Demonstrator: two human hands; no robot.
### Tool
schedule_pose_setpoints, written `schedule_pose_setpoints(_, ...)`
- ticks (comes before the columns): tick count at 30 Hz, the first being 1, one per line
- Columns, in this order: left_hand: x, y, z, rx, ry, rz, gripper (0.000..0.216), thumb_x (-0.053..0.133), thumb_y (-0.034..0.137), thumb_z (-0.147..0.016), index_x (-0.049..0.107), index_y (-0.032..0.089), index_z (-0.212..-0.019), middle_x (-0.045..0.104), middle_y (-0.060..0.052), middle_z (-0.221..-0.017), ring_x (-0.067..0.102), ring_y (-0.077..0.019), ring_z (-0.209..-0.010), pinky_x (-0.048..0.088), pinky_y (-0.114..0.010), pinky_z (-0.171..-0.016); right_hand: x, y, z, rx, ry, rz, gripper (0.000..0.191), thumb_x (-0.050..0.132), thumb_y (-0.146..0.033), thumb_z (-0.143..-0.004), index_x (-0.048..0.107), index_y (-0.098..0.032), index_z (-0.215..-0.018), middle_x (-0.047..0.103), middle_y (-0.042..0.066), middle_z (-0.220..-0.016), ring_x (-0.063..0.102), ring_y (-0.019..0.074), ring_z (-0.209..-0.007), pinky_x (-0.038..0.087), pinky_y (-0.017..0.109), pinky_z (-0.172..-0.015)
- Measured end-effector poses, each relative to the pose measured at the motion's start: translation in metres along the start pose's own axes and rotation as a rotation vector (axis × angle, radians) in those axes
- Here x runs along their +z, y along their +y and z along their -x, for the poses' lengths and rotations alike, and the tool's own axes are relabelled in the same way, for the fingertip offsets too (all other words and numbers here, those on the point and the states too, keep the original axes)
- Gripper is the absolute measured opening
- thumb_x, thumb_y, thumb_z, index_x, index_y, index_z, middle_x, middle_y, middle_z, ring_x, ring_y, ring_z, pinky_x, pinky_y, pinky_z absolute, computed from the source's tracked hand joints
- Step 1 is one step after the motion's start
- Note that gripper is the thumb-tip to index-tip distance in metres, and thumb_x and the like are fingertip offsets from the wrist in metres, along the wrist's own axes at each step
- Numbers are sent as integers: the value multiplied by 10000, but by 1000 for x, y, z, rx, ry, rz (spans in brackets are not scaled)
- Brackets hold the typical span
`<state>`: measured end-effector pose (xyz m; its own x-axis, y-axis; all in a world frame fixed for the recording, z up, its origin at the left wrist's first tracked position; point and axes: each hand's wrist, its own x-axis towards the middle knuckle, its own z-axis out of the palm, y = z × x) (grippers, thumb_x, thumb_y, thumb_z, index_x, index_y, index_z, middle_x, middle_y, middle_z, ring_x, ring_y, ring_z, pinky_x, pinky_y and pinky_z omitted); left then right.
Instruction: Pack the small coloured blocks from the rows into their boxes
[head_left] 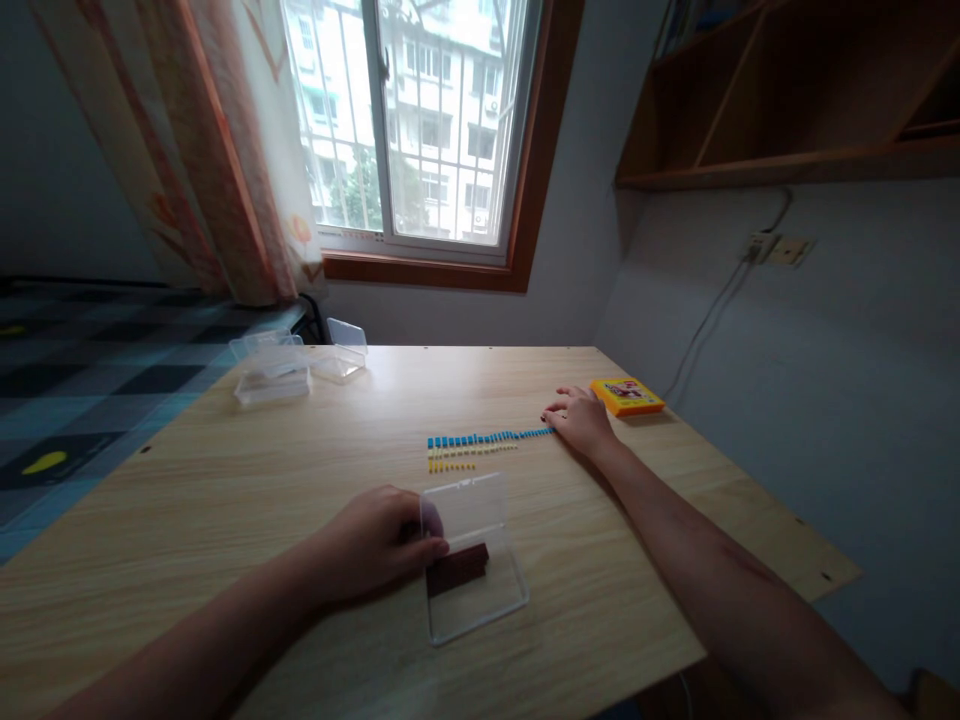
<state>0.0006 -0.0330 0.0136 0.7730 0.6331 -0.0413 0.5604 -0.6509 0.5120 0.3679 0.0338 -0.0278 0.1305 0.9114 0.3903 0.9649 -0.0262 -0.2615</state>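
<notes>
My left hand rests on the wooden table with its fingers curled against the left side of an open clear plastic case. A dark red-brown block lies inside the case. My right hand reaches far across the table, fingers bent down at the right end of a row of small blue pieces. Below that row lie a shorter pale row and a short yellow row.
Several empty clear plastic boxes stand at the table's far left corner. A yellow-orange box lies by the wall at the far right. A bed with a checked cover adjoins the table on the left. The table's front edge is near me.
</notes>
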Motion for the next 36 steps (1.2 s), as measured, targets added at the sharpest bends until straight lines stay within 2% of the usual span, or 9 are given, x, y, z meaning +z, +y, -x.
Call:
schedule_pose_setpoints(4,-1,2,-1,-17,-10,13,229,587,353,-866,738,195,-796,706,-10,-757,604,-154,-689,410,-253,-654,0,-6,2,-23,-28,7,152,715,-346,-871,838,-263,-904,659,71,-1336,515,278,-1229,368,407,-1044)
schedule_pose_setpoints(12,-1,2,0,-36,-10,21,258,578,378,-881,745,195,-811,703,-17,-755,603,-160,-689,402,-260,-652,-1,-6,0,-61,-34,1,197,655,-292,-923,827,-259,-1014,647,64,-1370,509,254,-1242,360,384,-1069)
schedule_pose_setpoints(21,0,0,-1,-22,-3,7,260,576,381,-878,738,192,-805,696,-20,-746,591,-157,-676,391,-260,-642,-1,-7,0,-48,-77,2,163,694,-336,-892,833,-267,-943,652,56,-1365,514,267,-1246,368,397,-1060)
schedule_pose_setpoints(30,-1,1,-1,-17,3,14,238,576,365,-872,725,194,-800,697,-16,-749,594,-154,-683,393,-256,-649,1,-10,-1,-32,-109,-6,194,684,-353,-940,728,-172,-998,651,85,-1284,539,262,-1246,403,481,-1078)
schedule_pose_setpoints(36,0,-1,-1,-9,-1,28,244,576,365,-886,725,193,-799,701,-16,-756,596,-155,-686,401,-259,-654,-3,-13,1,-27,-67,-41,141,698,-303,-925,738,-170,-953,683,77,-1223,571,251,-1198,413,465,-1067)
